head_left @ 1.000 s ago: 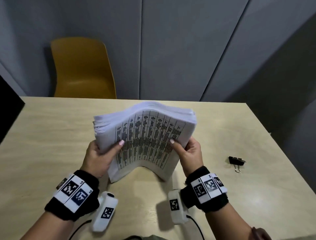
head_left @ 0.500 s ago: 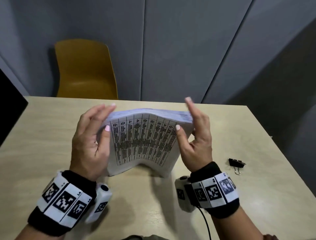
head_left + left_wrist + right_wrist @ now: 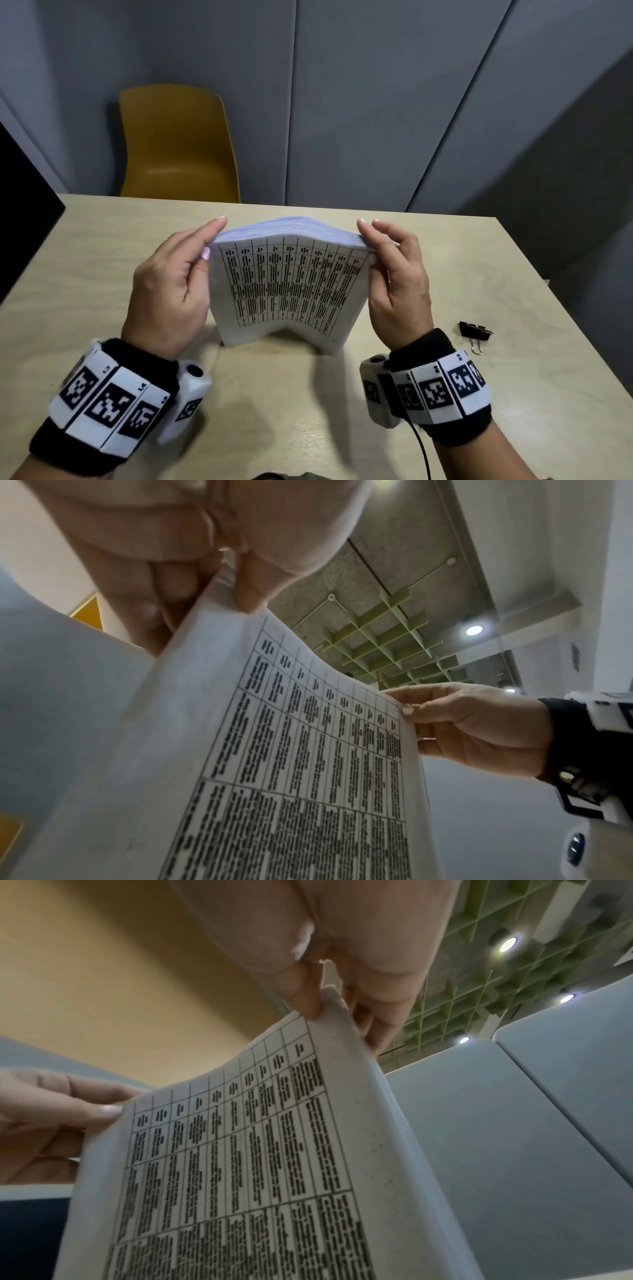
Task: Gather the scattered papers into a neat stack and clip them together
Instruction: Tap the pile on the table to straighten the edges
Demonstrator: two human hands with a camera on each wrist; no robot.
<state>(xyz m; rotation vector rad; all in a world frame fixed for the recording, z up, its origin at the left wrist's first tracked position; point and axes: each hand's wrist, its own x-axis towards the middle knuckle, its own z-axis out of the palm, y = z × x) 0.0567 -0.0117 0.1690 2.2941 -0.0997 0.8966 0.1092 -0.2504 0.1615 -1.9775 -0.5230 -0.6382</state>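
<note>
A thick stack of printed papers point(image 3: 287, 284) stands on its lower edge on the table point(image 3: 479, 394), bowed in the middle, table print facing me. My left hand point(image 3: 212, 237) pinches its upper left corner, with the thumb point(image 3: 250, 599) on the front sheet and the fingers point(image 3: 164, 601) behind. My right hand point(image 3: 368, 240) pinches the upper right corner the same way, thumb point(image 3: 304, 999) in front, fingers point(image 3: 373, 1026) behind. A black binder clip point(image 3: 474, 331) lies on the table to the right of my right wrist, apart from both hands.
A yellow chair point(image 3: 178, 147) stands behind the table's far edge at the left, against grey wall panels. The table's right edge runs close past the clip. A cable point(image 3: 423, 452) hangs from my right wrist camera.
Both hands slid from the stack's lower sides up to its top corners. The sheets' top edge looks more even than one second ago, and the stack stands more upright.
</note>
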